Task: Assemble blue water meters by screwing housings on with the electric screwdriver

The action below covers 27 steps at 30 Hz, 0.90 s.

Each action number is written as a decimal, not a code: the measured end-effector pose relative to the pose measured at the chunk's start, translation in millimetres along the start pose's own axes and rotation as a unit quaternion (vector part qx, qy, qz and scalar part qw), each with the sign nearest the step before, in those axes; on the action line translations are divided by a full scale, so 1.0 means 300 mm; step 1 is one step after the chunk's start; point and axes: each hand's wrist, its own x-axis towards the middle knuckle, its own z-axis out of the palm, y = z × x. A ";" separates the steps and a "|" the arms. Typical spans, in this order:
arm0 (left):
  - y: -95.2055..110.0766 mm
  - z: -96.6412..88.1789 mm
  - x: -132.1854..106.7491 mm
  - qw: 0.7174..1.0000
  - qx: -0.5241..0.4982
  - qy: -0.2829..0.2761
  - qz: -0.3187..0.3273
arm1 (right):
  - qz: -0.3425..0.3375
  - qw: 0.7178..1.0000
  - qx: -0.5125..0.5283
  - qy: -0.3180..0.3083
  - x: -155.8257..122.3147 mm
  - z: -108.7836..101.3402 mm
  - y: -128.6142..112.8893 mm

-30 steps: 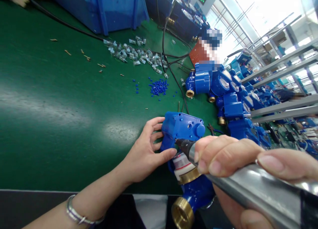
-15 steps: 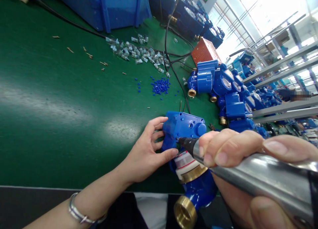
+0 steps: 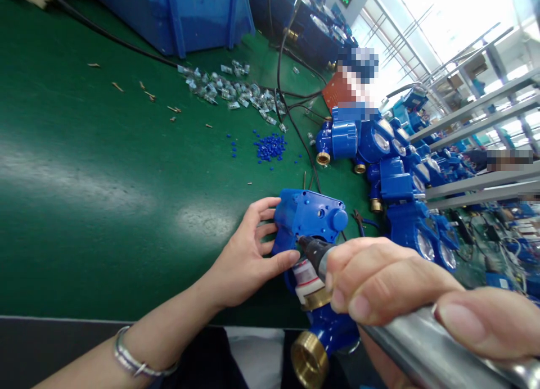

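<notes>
A blue water meter with brass threaded ends lies at the front edge of the green bench, its plastic housing facing up. My left hand grips the housing from the left, thumb near its lower edge and fingers along the far side. In my right hand is a metal-bodied power screwdriver, fingers wrapped round it. Its black nose points at the lower left corner of the housing; whether the tip touches is hard to make out. The brass pipe end sticks out over the bench edge.
Small blue caps and clear plastic pieces lie loose beyond the meter, with several screws to the left. A blue bin stands behind. Finished-looking meters line the right, near pliers. A black cable crosses the bench.
The screwdriver's body has tilted, its rear end dropping lower, and its nose has shifted slightly left. My left hand keeps its hold on the meter. The view has moved a little.
</notes>
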 end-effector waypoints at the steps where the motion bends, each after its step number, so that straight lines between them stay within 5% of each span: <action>1: -0.001 -0.001 0.000 1.000 0.000 0.000 0.000 | 0.000 1.000 0.000 -0.005 -0.001 -0.002 0.001; 4: -0.001 -0.004 -0.002 1.000 0.002 -0.001 0.001 | -0.014 1.000 0.004 0.010 0.000 0.015 -0.001; 10: 0.001 -0.006 -0.009 1.000 0.013 0.000 0.011 | 0.105 0.970 0.035 0.218 0.015 0.106 -0.036; 16: 0.002 -0.001 -0.008 1.000 0.010 -0.002 0.013 | 0.005 0.994 0.033 0.100 0.013 0.056 0.010; 27: 0.008 0.001 -0.012 1.000 0.007 -0.006 0.010 | 0.013 0.996 0.038 0.083 0.013 0.041 0.003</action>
